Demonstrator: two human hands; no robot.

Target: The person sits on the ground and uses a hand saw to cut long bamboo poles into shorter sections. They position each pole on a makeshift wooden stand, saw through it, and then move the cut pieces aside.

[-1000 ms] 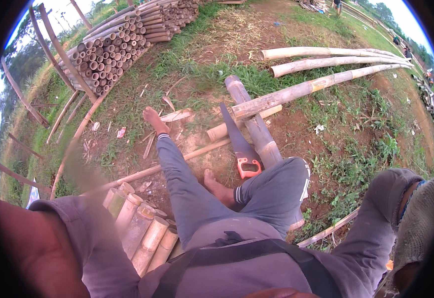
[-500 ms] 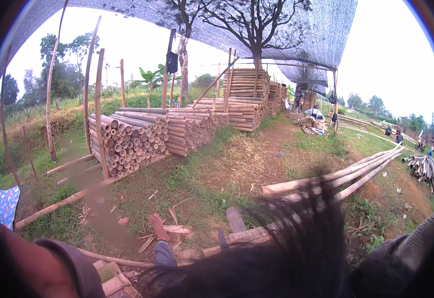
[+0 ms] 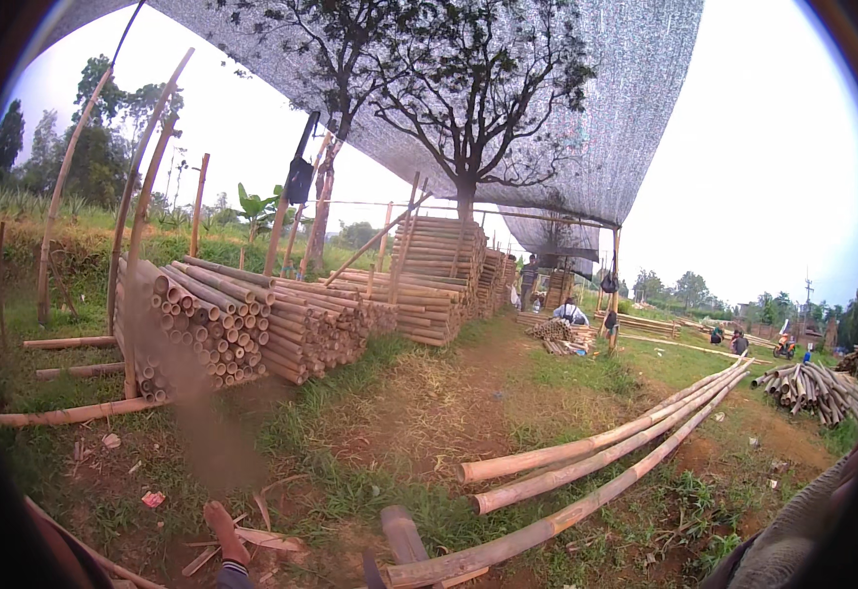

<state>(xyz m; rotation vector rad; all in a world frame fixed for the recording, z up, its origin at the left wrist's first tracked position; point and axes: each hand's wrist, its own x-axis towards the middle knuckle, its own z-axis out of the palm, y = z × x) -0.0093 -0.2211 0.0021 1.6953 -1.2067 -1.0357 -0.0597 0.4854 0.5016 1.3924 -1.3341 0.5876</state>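
Observation:
Neither of my hands shows; only part of an arm (image 3: 61,550) at the lower left edge and grey knit fabric (image 3: 792,535) at the lower right come into view. Near the lower edge, a bare foot (image 3: 223,530) rests on the ground beside split bamboo pieces (image 3: 270,539). Three long bamboo poles (image 3: 566,466) stretch from the front middle toward the far right. Under the nearest pole's end lies a short flat piece of wood or bamboo (image 3: 402,535). Next to it stands a dark, narrow, blade-like piece (image 3: 374,569), cut off by the lower edge.
Stacks of cut bamboo (image 3: 213,324) line the left behind upright posts (image 3: 139,236). Higher stacks (image 3: 439,255) stand under a tree and a shade net (image 3: 635,108). Several people are farther back, one standing (image 3: 529,280). Another bamboo pile (image 3: 817,390) lies at right.
The view has tipped up and turned right, so the scene sits lower and farther left. Dark hair that covered the lower middle is gone, and less of my left arm shows.

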